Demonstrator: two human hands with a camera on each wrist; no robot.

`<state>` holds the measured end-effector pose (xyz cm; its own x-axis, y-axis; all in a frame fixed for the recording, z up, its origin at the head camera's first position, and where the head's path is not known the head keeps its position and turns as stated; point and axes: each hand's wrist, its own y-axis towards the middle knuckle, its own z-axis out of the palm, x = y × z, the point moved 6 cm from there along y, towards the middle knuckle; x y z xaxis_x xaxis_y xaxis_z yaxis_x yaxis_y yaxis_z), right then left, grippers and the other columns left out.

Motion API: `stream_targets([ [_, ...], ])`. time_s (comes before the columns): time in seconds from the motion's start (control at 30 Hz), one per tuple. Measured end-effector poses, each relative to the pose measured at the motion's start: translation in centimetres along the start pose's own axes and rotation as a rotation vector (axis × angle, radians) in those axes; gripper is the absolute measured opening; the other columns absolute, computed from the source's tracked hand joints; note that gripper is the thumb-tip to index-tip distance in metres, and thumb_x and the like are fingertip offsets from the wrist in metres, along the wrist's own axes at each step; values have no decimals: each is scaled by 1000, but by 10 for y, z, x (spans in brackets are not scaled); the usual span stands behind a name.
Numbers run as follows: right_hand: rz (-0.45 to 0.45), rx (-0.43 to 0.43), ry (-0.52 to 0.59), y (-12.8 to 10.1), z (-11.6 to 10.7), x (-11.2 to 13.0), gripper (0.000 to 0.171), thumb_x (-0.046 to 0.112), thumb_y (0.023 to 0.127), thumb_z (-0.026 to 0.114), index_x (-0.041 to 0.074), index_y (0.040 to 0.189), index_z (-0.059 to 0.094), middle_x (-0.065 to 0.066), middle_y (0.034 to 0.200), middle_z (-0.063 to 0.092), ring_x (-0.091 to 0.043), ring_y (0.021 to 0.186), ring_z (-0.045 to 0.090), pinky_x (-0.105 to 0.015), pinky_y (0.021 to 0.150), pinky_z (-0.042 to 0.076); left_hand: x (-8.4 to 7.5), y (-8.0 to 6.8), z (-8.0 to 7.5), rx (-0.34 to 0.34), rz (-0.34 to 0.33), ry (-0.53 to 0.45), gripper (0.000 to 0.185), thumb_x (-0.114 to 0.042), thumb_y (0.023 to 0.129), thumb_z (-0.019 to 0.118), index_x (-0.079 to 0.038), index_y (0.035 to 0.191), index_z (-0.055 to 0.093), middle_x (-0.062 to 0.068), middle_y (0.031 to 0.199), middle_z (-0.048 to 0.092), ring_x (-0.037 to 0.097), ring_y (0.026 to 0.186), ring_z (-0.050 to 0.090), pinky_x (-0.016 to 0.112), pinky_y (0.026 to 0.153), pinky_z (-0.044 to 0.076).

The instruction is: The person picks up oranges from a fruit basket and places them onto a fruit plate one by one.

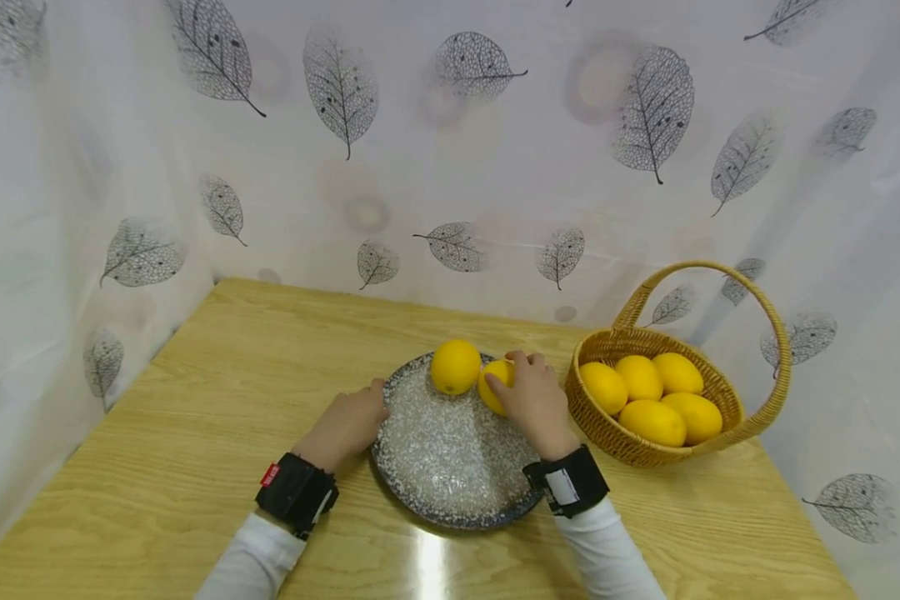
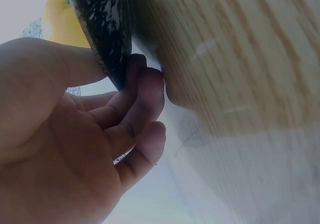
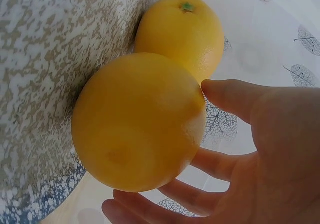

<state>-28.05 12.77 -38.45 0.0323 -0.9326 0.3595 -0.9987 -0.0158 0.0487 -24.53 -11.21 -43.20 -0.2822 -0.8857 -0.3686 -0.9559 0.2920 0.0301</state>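
A round speckled plate (image 1: pixel 450 467) with a dark rim lies on the wooden table. My left hand (image 1: pixel 348 425) pinches its left rim, thumb on one side and curled fingers (image 2: pixel 145 96) under the edge. Toward the back of the plate sits a yellow-orange orange (image 1: pixel 455 367), its green stem end showing in the right wrist view. Just right of it, my right hand (image 1: pixel 536 400) holds a second orange (image 3: pixel 135 124) at the plate's back right, thumb and fingers spread round it. The two oranges overlap in the right wrist view.
A wicker basket (image 1: pixel 622 437) with a tall arched handle stands right of the plate, close to my right hand. Several yellow-orange fruits (image 1: pixel 652 422) lie in it. A pale curtain (image 1: pixel 420 183) with a leaf print hangs behind the wooden table (image 1: pixel 270 350) and at both sides.
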Motion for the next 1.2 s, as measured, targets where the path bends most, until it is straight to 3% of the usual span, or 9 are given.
stream_targets([
  [0.23, -19, -6, 25, 0, -4, -4, 60, 48, 101, 58, 10, 146, 52, -24, 139, 55, -43, 122, 57, -56, 86, 56, 0, 3, 3, 39, -22, -18, 44, -11, 102, 56, 18, 135, 48, 31, 115, 71, 44, 98, 71, 54, 85, 59],
  [0.73, -50, 18, 86, 3, -18, -6, 59, 46, 103, 54, 10, 150, 48, -25, 145, 50, -42, 118, 60, -54, 87, 56, -1, 3, 2, 72, -35, -32, 49, -12, 103, 55, 20, 139, 43, 32, 118, 69, 47, 100, 70, 57, 88, 58],
  [0.93, -22, -5, 145, 8, -41, -31, 59, 41, 105, 52, 6, 152, 43, -29, 152, 41, -48, 131, 51, -61, 106, 46, 3, 5, 8, 80, -53, -42, 50, -14, 104, 54, 18, 141, 42, 32, 121, 69, 47, 102, 70, 56, 90, 58],
  [1.2, 29, -90, 128, 19, -65, -71, 58, 40, 106, 49, 2, 150, 46, -34, 147, 43, -51, 125, 52, -62, 100, 47, 4, 6, 6, 76, -57, -35, 51, -13, 104, 54, 19, 141, 42, 33, 120, 69, 46, 100, 71, 56, 88, 59],
])
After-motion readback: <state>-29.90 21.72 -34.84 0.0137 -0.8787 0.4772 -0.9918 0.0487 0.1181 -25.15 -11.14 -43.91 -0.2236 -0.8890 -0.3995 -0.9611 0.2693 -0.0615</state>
